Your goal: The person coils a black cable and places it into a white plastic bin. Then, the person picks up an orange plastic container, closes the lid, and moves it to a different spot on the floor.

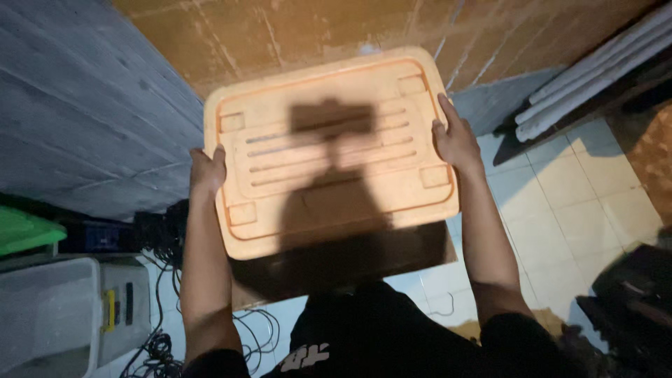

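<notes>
1. My left hand clamps the left edge of the pale orange plastic lid, fingers wrapped under, thumb on top.
2. My right hand grips the right edge the same way, fingers closed on the rim.
3. Lid sits level in front of my chest, ribbed face up, above the tiled floor; one hand per side keeps it balanced.
4. Grey bin and loose cables lower left, white pipes upper right.

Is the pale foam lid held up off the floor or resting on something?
Held up: the foam lid is gripped at both side edges by left hand and right hand.
</notes>
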